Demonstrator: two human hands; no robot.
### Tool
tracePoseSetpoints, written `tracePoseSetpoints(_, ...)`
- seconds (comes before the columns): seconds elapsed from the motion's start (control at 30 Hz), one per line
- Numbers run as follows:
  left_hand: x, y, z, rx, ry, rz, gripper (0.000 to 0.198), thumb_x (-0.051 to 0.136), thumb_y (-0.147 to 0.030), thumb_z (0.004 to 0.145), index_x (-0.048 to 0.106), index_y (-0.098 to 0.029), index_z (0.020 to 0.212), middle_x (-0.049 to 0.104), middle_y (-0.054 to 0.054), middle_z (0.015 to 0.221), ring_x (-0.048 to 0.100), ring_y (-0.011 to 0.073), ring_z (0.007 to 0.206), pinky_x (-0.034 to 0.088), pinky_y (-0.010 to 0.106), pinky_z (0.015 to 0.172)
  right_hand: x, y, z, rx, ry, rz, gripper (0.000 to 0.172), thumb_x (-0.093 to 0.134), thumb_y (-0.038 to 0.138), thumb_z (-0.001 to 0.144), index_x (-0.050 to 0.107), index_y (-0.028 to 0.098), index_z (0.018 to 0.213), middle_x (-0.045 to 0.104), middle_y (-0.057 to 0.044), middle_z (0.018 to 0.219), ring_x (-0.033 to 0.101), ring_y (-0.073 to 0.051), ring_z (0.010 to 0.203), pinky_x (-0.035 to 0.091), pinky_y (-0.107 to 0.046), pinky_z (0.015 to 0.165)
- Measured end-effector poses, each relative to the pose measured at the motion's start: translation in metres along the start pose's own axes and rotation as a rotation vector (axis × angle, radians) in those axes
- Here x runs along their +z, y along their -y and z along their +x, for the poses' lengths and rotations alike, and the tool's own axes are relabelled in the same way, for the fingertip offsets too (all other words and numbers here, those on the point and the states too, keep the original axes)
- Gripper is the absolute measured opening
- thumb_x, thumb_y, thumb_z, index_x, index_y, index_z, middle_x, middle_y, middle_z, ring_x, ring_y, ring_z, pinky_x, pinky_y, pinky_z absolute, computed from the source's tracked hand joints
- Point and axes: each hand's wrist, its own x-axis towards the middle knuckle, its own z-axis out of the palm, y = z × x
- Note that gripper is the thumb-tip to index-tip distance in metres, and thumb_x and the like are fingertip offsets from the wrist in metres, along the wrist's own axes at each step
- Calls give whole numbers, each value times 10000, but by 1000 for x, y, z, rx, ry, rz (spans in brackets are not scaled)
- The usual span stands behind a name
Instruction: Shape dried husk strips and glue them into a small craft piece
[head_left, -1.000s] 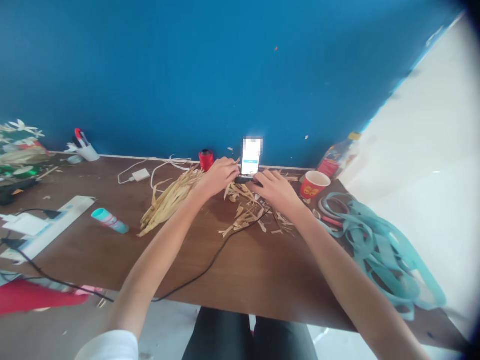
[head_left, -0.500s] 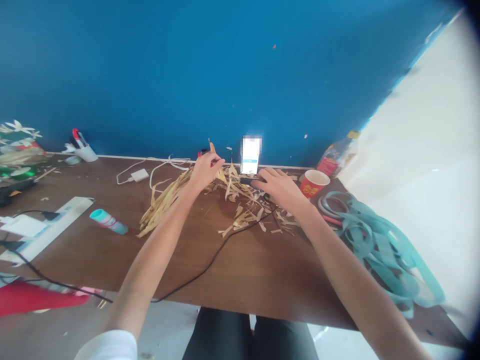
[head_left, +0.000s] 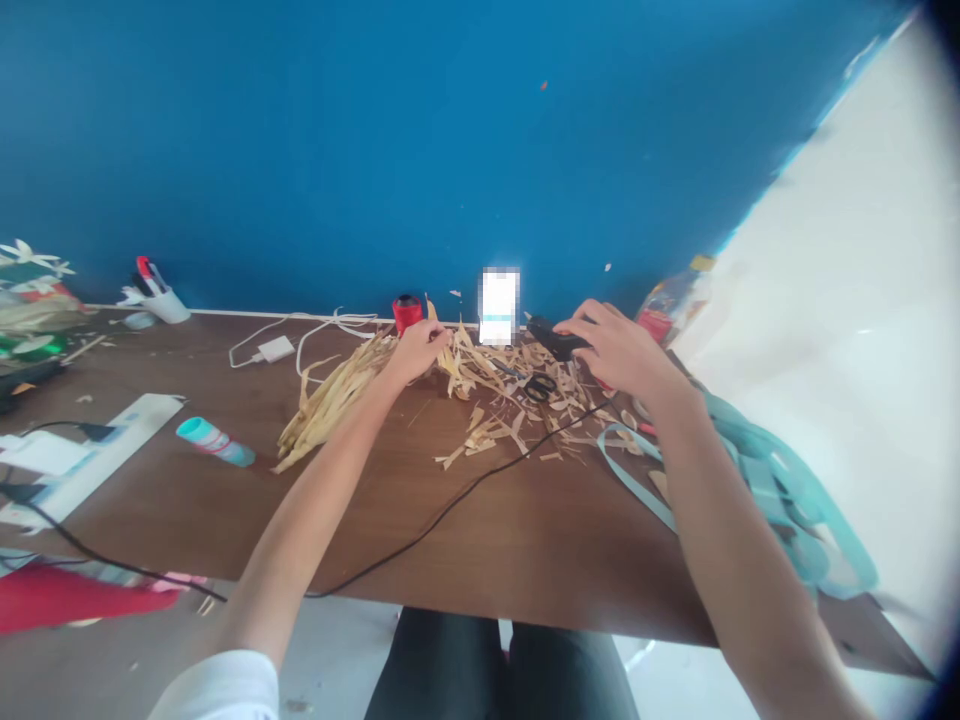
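My left hand (head_left: 421, 350) is closed with its fingertips pinched on a dry corn husk piece (head_left: 447, 358), over the husk scraps. My right hand (head_left: 628, 350) grips a black corded glue gun (head_left: 559, 341), held above the scraps with its nozzle pointing left. Beneath it, black-handled scissors (head_left: 540, 387) lie among cut husk scraps (head_left: 487, 430). A bundle of long dry husks (head_left: 319, 415) rests beside my left forearm. Behind my left hand stands a red round object with a dark top (head_left: 407, 313). The red paper cup is mostly hidden by my right hand.
A lit phone (head_left: 498, 308) leans on the blue wall. A black cord (head_left: 420, 535) crosses the table. Turquoise ribbon (head_left: 780, 490) and a bottle (head_left: 675, 298) are at right. At left are a turquoise tube (head_left: 216, 442), a power strip (head_left: 112, 460), a charger (head_left: 274, 349) and a pen cup (head_left: 166, 305).
My right hand has lifted the glue gun off the scraps and moved right, uncovering the scissors and covering the paper cup. The left hand has dipped slightly with the husk, revealing the red object.
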Motion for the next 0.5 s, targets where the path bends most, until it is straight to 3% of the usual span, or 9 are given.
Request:
tracePoseSetpoints(0.33,2,6,2,2,15,-54,304,504,-407,828,659,-147,796,660,41,794,527,147,661,369,267,640,-4,8,0,31,69,49,389,444,216,869,556,254,1240,519,-90,1139,520,-260,999,451,-337,667)
tracePoseSetpoints(0.5,1,-3,-1,-3,16,-54,354,478,-424,849,689,-141,864,666,41,794,533,148,656,401,276,668,-6,14,1,16,87,55,362,429,205,877,563,258,1209,525,-79,1131,524,-241,983,422,-312,669)
